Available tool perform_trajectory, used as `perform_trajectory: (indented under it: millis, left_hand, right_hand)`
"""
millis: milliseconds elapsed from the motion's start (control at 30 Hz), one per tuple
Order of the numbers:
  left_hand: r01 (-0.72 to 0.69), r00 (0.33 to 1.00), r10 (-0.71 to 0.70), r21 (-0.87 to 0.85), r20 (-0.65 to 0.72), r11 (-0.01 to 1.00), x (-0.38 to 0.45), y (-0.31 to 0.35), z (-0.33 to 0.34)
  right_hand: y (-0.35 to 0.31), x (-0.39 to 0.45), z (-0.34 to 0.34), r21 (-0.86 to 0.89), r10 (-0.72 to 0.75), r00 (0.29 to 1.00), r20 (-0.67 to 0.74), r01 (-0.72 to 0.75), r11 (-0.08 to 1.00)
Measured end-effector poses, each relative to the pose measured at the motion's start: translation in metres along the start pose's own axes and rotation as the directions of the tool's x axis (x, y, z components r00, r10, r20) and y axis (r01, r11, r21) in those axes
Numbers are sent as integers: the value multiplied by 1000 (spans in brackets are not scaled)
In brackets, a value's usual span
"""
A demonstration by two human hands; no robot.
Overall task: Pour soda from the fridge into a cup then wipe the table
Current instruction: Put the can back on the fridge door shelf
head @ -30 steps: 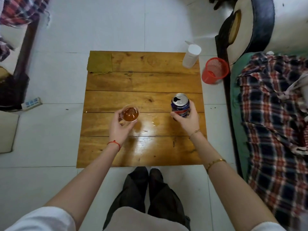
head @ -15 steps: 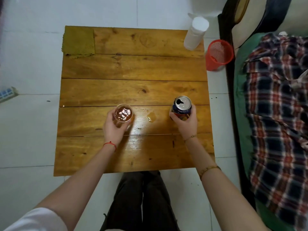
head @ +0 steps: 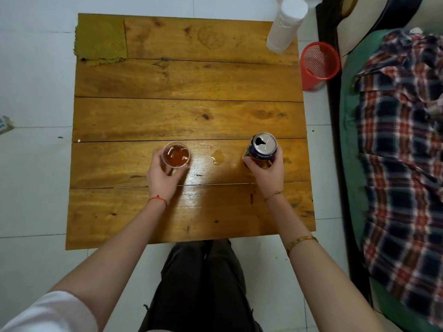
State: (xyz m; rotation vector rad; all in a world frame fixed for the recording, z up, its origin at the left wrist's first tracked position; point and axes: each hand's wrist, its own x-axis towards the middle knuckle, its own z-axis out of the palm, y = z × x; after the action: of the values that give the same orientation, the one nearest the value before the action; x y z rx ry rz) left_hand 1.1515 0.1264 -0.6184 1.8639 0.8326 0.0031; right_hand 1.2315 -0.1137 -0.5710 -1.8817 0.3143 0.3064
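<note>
The wooden table (head: 189,116) fills more of the view than half a second ago, and its far edge now sits near the top of the frame. The plaid blanket (head: 402,164) on the right is cut off by the frame edge, as is the top of the white bottle (head: 285,27) at the table's far right corner. A green cloth (head: 100,38) lies flat on the far left corner. The red basket (head: 318,63) stands on the floor just beside the table; its contents cannot be made out. The right hand (head: 267,172) wraps the opened can (head: 262,149), upright on the table as before. The left hand (head: 161,178) grips the cup (head: 176,155), which holds brown soda. Between them lies a small puddle (head: 218,156), probably spilled soda.
</note>
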Motion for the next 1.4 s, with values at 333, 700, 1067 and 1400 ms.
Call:
perform_trajectory:
  millis: [333, 700, 1067, 1400]
  left_hand:
    - [161, 984, -159, -26, 84, 987, -17, 18, -11]
    - [659, 708, -477, -247, 521, 710, -91, 125, -26]
    - [669, 705, -249, -507, 664, 544, -143, 181, -71]
    - [582, 784, -185, -597, 593, 553, -178, 200, -119]
  right_hand:
    - [-22, -21, -6, 22, -28, 999, -21, 28, 999]
    - [-113, -92, -19, 54, -114, 990, 80, 110, 993]
    - [-170, -169, -25, -99, -238, 951, 200, 261, 960]
    - [-206, -206, -45, 4, -333, 864, 377, 359, 933]
